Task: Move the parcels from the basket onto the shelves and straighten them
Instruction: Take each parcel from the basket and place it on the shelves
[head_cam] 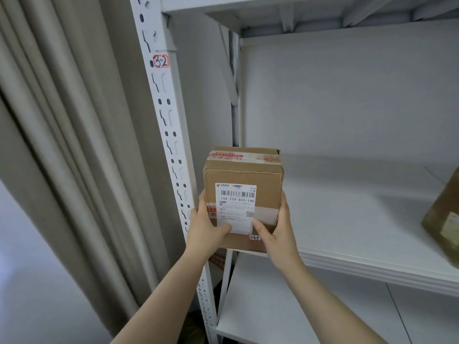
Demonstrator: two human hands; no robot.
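Both hands grip one parcel (244, 175) at the centre of the frame. The left hand (205, 225) is curled round the box's lower left edge, with its thumb laid flat over the bottom corner of the white shipping label (236, 207). The right hand (275, 234) clasps the lower right edge, thumb pressed on the front face just beside the label and fingers wrapped out of sight round the side. The parcel is a plain brown cardboard box, slightly dented at its corners, banded with clear tape (224, 155) printed in red. It is upright with the barcode label facing the camera. It sits at the left end of the white shelf (360, 219), at the front lip; whether its base rests fully on the board cannot be told. The shelf is smooth and matte, with a ribbed front edge. The board is bare to the right of the box as far as a second parcel (444, 219), also brown cardboard, cut off by the right edge of the frame. Just left of the held box stands a white metal upright (169, 145) punched with slots, bearing a handwritten tag (161, 61) reading 3-2. A pleated beige curtain (62, 120) fills the left of the frame. A lower shelf (298, 306) shows at the bottom.
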